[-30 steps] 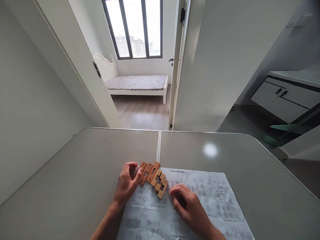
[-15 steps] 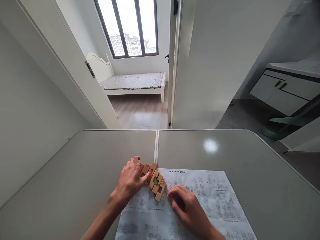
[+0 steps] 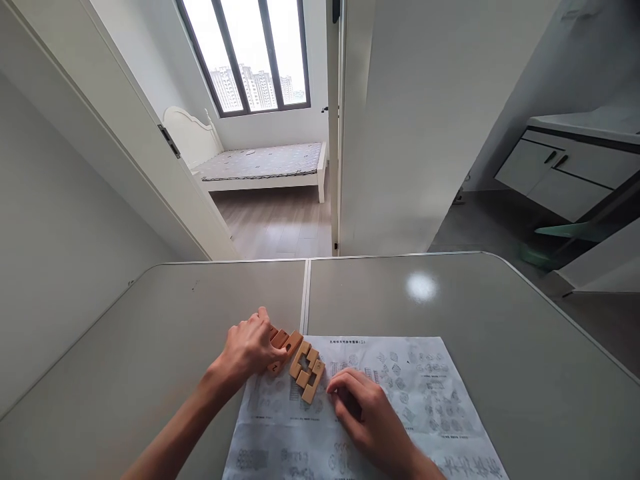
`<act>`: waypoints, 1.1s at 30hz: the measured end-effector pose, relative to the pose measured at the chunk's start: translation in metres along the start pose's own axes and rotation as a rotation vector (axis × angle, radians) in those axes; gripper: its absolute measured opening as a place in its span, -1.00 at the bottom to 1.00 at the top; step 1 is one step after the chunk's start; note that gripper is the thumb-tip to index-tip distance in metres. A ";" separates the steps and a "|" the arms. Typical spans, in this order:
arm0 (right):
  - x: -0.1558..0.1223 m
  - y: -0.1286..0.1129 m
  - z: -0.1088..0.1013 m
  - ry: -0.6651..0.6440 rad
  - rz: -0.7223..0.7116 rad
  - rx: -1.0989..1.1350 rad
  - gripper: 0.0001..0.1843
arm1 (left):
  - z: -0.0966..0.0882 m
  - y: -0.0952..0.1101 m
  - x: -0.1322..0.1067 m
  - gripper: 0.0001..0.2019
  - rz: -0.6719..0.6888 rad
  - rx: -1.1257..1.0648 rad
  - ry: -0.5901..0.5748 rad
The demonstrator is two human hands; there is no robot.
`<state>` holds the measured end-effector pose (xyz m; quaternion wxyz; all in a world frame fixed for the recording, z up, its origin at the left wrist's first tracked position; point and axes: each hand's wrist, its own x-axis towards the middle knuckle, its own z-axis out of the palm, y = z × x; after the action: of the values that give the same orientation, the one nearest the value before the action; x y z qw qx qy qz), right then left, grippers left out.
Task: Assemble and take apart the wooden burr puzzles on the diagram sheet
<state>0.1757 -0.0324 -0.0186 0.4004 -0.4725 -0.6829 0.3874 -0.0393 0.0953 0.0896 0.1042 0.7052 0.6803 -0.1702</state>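
Reddish wooden blocks (image 3: 295, 341), left hand (image 3: 250, 343) gripping them, paler blocks (image 3: 309, 395) on paper (image 3: 320, 427)

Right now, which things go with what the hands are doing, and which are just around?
Part of it:
- reddish wooden blocks, gripped by the left hand
- light wooden blocks, near the curled right hand
- printed sheet under the light blocks
- table beneath everything

Just around:
- bed
- window
- white cabinet
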 end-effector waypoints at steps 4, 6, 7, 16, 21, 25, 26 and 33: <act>0.001 -0.001 -0.001 0.015 -0.012 -0.011 -0.82 | 0.003 0.000 -0.002 -0.50 0.021 -0.003 0.043; 0.001 -0.002 -0.001 0.022 -0.016 -0.014 -0.82 | 0.007 -0.002 -0.004 -0.50 0.026 -0.022 0.064; 0.001 -0.002 -0.001 0.024 -0.018 -0.016 -0.82 | 0.008 -0.004 -0.005 -0.51 0.024 -0.032 0.072; 0.000 -0.003 -0.002 0.019 -0.009 -0.013 -0.82 | 0.020 -0.017 -0.031 -0.58 -0.065 -0.045 0.044; 0.000 -0.003 -0.004 0.017 -0.010 -0.027 -0.82 | 0.023 -0.020 -0.044 -0.56 -0.085 -0.050 0.025; 0.000 -0.002 -0.004 0.018 -0.014 -0.021 -0.82 | 0.030 -0.024 -0.055 -0.61 -0.094 -0.046 0.027; -0.001 -0.002 -0.004 0.017 -0.016 -0.020 -0.82 | 0.033 -0.025 -0.059 -0.63 -0.092 -0.046 0.033; -0.002 -0.004 -0.005 0.027 -0.028 -0.045 -0.82 | 0.049 -0.024 -0.085 -0.66 -0.103 -0.092 0.082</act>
<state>0.1792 -0.0347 -0.0134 0.4040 -0.4770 -0.6926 0.3600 -0.0692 -0.0010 0.0787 0.0998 0.6701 0.7265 -0.1149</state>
